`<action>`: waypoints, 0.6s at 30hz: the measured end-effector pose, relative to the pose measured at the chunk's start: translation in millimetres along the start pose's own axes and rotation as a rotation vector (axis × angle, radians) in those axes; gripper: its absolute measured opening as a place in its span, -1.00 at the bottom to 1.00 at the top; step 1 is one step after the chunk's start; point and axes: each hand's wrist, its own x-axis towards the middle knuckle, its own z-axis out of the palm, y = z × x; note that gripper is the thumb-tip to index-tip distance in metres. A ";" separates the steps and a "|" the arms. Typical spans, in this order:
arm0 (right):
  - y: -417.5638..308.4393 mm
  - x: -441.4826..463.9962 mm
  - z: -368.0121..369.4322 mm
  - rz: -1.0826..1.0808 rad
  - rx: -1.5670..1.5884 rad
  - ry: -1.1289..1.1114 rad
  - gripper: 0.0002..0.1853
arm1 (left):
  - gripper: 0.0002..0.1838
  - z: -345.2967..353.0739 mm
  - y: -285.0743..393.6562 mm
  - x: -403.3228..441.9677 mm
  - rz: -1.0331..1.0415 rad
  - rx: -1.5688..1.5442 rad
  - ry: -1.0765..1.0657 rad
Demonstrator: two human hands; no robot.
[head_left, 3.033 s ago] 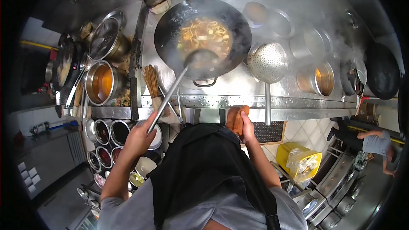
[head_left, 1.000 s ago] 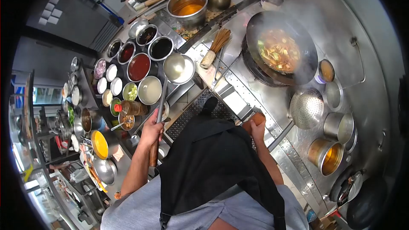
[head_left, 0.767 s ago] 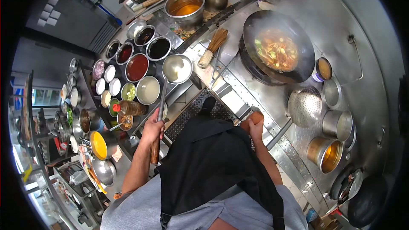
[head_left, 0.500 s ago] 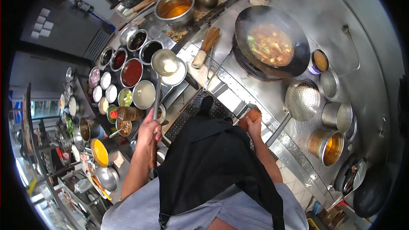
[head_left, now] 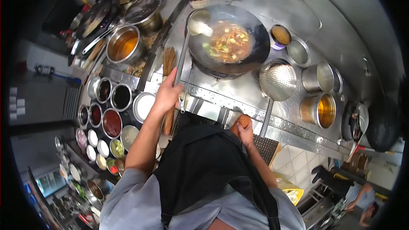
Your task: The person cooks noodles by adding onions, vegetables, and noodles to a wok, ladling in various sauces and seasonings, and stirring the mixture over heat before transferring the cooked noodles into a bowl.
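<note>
Fingers of the left hand (head_left: 167,95) are wrapped around the shaft of a long ladle (head_left: 199,16), whose wooden end sticks out below them towards the body. The ladle's bowl is well beyond these fingers, over the near-left edge of the wok (head_left: 260,42), and carries something white (head_left: 200,28). In the wok, ahead and to the right of the left fingers, lies food (head_left: 230,42) in a reddish liquid, with pale strips and green pieces.

Fingers of the right hand (head_left: 245,133) are clenched on an orange-brown item (head_left: 243,121), perhaps a folded cloth; its exact nature cannot be told. It is close to the front edge of the steel counter (head_left: 230,89).

Just past the left fingers, beside the ladle's shaft, is a bundled stick brush (head_left: 169,59). To their left are a white-filled bowl (head_left: 144,107), a bowl of dark liquid (head_left: 121,97) and a bowl of red sauce (head_left: 112,123). Farther ahead on that side sits a metal pot (head_left: 123,46) of amber liquid.

Beyond the right fingers and to their right, a perforated strainer (head_left: 277,80) rests with its handle pointing back towards the body. Farther right of them is another pot (head_left: 317,110), with orange liquid inside. Well apart, behind and to their right, is another person (head_left: 362,196).
</note>
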 end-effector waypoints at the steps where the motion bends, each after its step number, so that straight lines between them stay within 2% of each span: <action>1: -1.0 -8.0 -0.9 0.026 -0.019 0.027 -0.41 | -0.24 6.7 -1.8 26.4 0.015 0.077 0.016; 2: -4.0 -15.0 -2.9 0.052 -0.038 0.052 -0.42 | -0.24 12.1 2.3 46.4 0.012 0.146 0.014; 5: -15.3 -37.6 -0.9 0.115 -0.004 0.127 -0.47 | -0.23 22.2 -27.3 113.4 0.182 0.485 0.034; 8: -14.3 -53.0 8.1 0.190 0.099 0.172 -0.53 | -0.24 37.6 -27.5 119.4 -0.029 0.241 -0.136; 11: 4.6 -57.0 22.6 0.133 0.264 0.175 -0.51 | -0.22 28.8 -13.8 102.8 -0.128 0.167 -0.405; 14: 4.1 -58.5 33.2 0.165 0.326 0.175 -0.51 | -0.23 5.8 -13.0 113.8 -0.121 0.158 -0.454; 17: -12.8 -57.4 37.3 0.237 0.301 0.166 -0.54 | -0.25 5.3 -33.4 153.4 0.243 0.402 -0.189; 18: -22.5 -57.4 39.7 0.227 0.296 0.174 -0.55 | -0.26 1.7 -70.4 188.9 0.558 0.673 -0.045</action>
